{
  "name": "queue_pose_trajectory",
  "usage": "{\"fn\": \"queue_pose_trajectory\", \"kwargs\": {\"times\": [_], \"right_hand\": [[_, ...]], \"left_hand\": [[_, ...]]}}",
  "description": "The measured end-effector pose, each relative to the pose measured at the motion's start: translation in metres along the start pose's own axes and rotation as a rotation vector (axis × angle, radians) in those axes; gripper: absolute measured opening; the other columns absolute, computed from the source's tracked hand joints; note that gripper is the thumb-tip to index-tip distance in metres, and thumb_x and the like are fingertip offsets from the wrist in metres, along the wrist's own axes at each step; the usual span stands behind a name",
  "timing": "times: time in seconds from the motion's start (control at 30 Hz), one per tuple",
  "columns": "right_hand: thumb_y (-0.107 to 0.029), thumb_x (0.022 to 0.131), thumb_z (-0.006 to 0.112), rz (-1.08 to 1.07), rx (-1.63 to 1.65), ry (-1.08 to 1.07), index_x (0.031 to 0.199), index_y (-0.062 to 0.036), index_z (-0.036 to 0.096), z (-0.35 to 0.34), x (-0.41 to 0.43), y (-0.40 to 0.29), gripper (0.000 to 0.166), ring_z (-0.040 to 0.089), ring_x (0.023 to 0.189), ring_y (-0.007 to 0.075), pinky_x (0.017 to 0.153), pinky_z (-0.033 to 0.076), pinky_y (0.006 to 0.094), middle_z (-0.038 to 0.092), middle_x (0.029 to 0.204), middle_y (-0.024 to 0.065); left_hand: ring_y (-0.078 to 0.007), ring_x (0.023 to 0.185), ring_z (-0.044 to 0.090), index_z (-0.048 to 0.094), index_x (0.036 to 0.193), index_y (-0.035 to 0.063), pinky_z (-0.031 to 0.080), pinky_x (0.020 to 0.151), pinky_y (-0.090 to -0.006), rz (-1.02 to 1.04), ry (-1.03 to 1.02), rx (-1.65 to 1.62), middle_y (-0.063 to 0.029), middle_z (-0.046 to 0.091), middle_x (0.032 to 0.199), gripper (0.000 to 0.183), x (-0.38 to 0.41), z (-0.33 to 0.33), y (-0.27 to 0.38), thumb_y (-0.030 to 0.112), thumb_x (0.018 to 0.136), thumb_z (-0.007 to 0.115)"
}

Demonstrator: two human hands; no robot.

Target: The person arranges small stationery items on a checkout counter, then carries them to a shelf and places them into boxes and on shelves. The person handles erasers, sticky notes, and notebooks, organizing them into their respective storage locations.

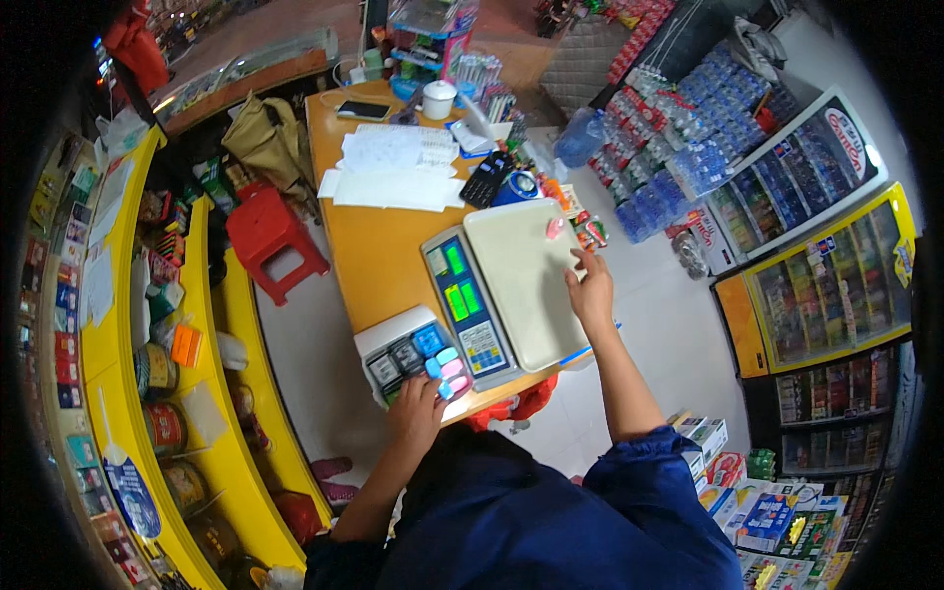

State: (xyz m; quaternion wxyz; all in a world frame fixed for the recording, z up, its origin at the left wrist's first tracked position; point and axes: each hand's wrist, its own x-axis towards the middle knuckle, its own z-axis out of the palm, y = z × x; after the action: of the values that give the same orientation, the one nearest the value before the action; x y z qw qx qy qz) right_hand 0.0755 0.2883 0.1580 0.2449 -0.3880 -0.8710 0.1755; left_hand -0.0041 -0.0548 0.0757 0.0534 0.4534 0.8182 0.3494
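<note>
A digital weighing scale with green-lit displays stands on the wooden desk (383, 258); its wide cream tray (516, 295) carries a small pink item (554, 228) near the far right corner. My right hand (590, 284) is over the tray's right edge, fingers apart and bent, holding nothing. At the desk's near edge, my left hand (417, 405) rests by a white device (398, 346) with dark panels. Its fingertips are at several pink and blue pieces (448, 369) on the device; whether they grip one cannot be told.
Beyond the scale are a black keypad device (487, 179), a blue round tin (518, 188), papers (398, 166), a phone (363, 110) and a white lidded cup (439, 99). A red plastic stool (276, 236) and yellow shelves (195, 295) stand left; drink packs (664, 184) and coolers stand right.
</note>
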Motion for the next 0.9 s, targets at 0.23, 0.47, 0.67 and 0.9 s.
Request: {"fn": "queue_pose_trajectory", "kwargs": {"times": [0.23,0.47,0.67,0.9], "right_hand": [[0.004,0.075,0.065,-0.070,0.006,-0.113,0.134,-0.0154,0.052,0.040,0.075,0.037,0.063,0.055,0.114,0.0371,0.093,0.050,0.0411,0.047,0.131,0.0173],[-0.001,0.081,0.070,-0.178,0.291,-0.028,0.099,-0.0028,0.065,0.050,0.066,0.023,0.019,0.065,0.078,0.0215,0.068,0.054,0.0322,0.061,0.093,0.0099],[-0.002,0.085,0.069,0.158,1.144,-1.046,0.109,-0.0041,0.058,0.009,-0.093,-0.039,0.026,0.068,0.083,0.0188,0.075,0.056,0.0301,0.070,0.095,0.0087],[-0.014,0.090,0.069,0.211,1.100,-1.115,0.114,-0.0040,0.056,0.004,-0.181,-0.059,0.029,0.063,0.091,0.0163,0.077,0.054,0.0305,0.064,0.101,0.0065]], "left_hand": [[-0.0305,0.098,0.059,0.063,0.109,0.0047,0.051,0.078,-0.0407,-0.042,-0.029,0.024,-0.0122,0.059,0.104,0.031,-0.007,-0.019,0.017,0.017,0.082,0.071],[-0.0310,0.097,0.060,0.062,0.115,0.0072,0.052,0.079,-0.0408,-0.151,0.030,0.017,-0.0115,0.059,0.106,0.033,-0.026,-0.025,0.022,0.018,0.084,0.069],[-0.0254,0.085,0.064,0.058,0.122,0.0072,0.051,0.065,-0.0331,-0.260,0.158,-0.457,-0.0128,0.059,0.108,0.045,-0.017,-0.034,0.056,0.017,0.082,0.075],[-0.0266,0.072,0.064,0.062,0.110,0.0087,0.051,0.064,-0.0361,-0.241,-0.143,-0.475,-0.0105,0.063,0.096,0.033,-0.039,-0.032,0.055,0.016,0.080,0.074]]}}
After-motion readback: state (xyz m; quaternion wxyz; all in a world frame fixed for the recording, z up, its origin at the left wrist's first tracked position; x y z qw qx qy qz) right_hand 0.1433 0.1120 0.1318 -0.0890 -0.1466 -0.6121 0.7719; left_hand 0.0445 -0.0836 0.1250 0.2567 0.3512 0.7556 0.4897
